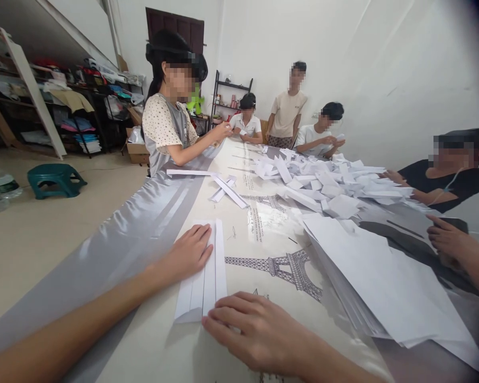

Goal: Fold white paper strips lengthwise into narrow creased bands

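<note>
We see the folded paper strip (205, 276) lying between both flat, unclenched hands, left hand (187, 254) pressing its top, right hand (255, 330) touching its near end.

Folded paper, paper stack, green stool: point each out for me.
Folded paper (207, 276), head view, on a middle pleat between the two hands.
Paper stack (383, 282), head view, on the bare top sheet.
Green stool (56, 174), head view, on the seat top.

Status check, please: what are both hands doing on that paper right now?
Left hand flat on folded paper strip. Right hand at its near end. Paper stack alongside, apart.
</note>
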{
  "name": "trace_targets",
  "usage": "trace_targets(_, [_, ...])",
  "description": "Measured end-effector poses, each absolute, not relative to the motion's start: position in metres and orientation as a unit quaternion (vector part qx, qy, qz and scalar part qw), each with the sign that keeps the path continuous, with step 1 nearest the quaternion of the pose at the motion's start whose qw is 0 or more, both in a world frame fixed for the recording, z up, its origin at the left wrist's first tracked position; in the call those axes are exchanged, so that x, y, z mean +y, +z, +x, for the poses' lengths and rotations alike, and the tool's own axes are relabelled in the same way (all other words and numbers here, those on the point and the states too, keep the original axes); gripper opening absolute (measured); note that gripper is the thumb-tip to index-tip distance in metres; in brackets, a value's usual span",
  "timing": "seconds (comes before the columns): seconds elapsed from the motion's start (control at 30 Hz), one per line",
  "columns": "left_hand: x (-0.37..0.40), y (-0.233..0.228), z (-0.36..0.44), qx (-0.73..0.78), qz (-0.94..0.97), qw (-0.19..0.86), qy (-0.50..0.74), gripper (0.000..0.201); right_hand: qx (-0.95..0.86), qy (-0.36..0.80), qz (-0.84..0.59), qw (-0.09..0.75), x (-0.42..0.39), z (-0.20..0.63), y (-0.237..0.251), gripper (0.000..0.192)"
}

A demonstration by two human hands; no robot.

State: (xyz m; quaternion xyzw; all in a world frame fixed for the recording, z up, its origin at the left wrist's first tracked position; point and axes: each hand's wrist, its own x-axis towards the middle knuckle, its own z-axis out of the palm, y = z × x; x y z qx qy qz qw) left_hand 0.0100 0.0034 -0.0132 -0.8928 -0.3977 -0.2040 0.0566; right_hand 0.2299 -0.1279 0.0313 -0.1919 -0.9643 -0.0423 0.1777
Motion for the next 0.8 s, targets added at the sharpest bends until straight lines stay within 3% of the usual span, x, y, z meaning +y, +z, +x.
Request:
trace_targets(0.23, [0.002, -0.011, 0.011, -0.396, -0.896, 0.044, -0.196, 0.044, -0.95, 0.006, -0.237, 0.205, -0.125, 0.218, 0.017, 0.018])
trace_targets(0.57, [0.0, -0.009, 0.012, -0.394, -0.896, 0.038, -0.199, 0.046, -0.847, 0.279, -0.353, 0.285, -0.116, 0.22, 0.009, 0.019])
trace_targets(0.8, [0.0, -0.008, 0.013, -0.394, -0.898, 0.041, -0.189, 0.045, -0.839, 0.275, -0.374, 0.284, -0.112, 0.217, 0.004, 0.019])
